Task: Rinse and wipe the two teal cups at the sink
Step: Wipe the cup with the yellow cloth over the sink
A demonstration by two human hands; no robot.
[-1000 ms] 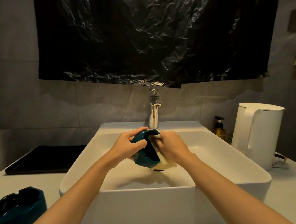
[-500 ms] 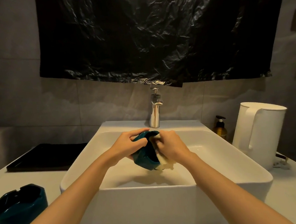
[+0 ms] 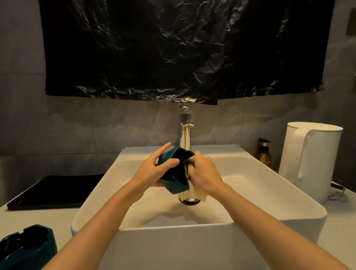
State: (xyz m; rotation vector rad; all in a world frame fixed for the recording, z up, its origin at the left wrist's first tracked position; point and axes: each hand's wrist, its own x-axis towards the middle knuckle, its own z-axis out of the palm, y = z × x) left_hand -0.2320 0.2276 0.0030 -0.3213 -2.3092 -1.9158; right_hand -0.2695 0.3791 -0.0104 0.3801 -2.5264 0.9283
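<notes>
The bench (image 3: 28, 221) carries a white sink (image 3: 181, 227), teal cup (image 3: 21, 256), black tray (image 3: 56, 191), white kettle (image 3: 312, 159) and amber bottle (image 3: 265, 155).

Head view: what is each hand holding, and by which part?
Left hand grips the teal cup by its side wall, thumb across the outside. Right hand holds a pale cloth bunched against the cup's opening.
</notes>
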